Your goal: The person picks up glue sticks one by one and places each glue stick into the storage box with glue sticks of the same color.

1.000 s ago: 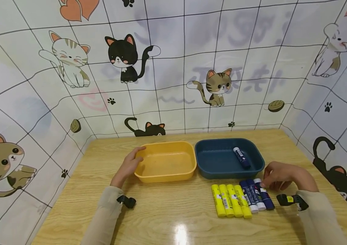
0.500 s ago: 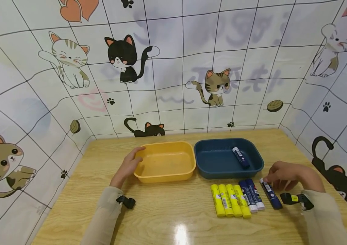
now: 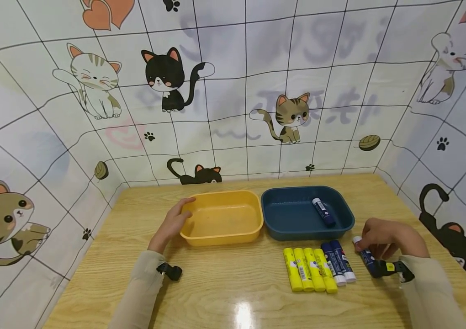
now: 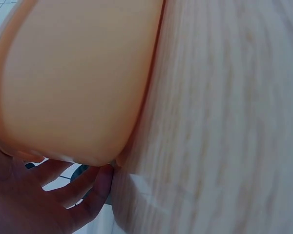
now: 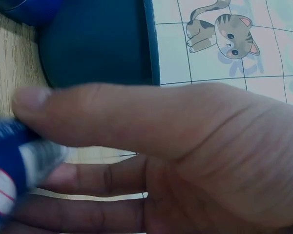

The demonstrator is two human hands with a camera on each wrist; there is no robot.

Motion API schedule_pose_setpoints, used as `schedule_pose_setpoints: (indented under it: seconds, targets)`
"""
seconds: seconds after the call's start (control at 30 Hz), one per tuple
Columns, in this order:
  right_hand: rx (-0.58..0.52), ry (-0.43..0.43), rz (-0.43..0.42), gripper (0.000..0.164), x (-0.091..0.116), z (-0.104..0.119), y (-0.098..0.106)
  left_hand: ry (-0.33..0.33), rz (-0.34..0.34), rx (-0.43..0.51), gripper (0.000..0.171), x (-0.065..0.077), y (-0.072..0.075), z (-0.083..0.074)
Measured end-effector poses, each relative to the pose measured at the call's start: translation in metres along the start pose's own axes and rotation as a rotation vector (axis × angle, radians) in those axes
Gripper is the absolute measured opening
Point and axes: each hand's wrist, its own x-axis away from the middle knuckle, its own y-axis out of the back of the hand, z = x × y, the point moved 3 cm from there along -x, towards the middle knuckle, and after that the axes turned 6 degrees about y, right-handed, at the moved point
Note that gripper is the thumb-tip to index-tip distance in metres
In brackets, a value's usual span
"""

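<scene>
My left hand (image 3: 172,225) grips the left end of the yellow tray (image 3: 221,239), thumb over the rim. In the left wrist view, its fingers lie along the outside of the tray wall (image 4: 73,83). A dark blue glue stick (image 3: 367,257) with a white end is pinched between the thumb and fingers of my right hand (image 3: 387,235), right of the row. The right wrist view shows this stick (image 5: 7,163) blurred at the thumb tip. Left of it lie two more blue glue sticks (image 3: 338,261), beside several yellow glue sticks (image 3: 309,269).
Touching the yellow tray on its right is a dark blue tray (image 3: 299,235), with one blue glue stick (image 3: 323,212) inside. Both stand on the wooden table (image 3: 216,283) towards its back edge. Behind rises a wall covering (image 3: 233,91) printed with cats.
My right hand has separated one blue glue stick from the row's right end and moved it right, its white end now tipped towards the thumb. The left hand stays on the yellow tray.
</scene>
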Motion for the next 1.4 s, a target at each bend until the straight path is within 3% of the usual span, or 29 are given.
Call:
schedule_pose_setpoints:
  seconds: [0.33,0.57,0.97,1.4]
  targets:
    - [-0.051,0.008,-0.049,0.041,-0.001,-0.001,0.009,-0.019,0.001,-0.004,0.052,-0.002,0.003,-0.004]
    - [-0.078,0.019,-0.088,0.058,0.002,-0.002,0.014,-0.008,0.015,-0.004,0.052,-0.002,0.002,-0.003]
    - [-0.048,0.058,-0.239,0.052,0.01,0.003,0.026,0.009,0.032,-0.01,0.052,-0.002,0.004,-0.002]
    - [-0.02,0.07,-0.318,0.063,0.017,0.008,0.041,0.032,0.037,0.014,0.051,-0.001,0.007,-0.007]
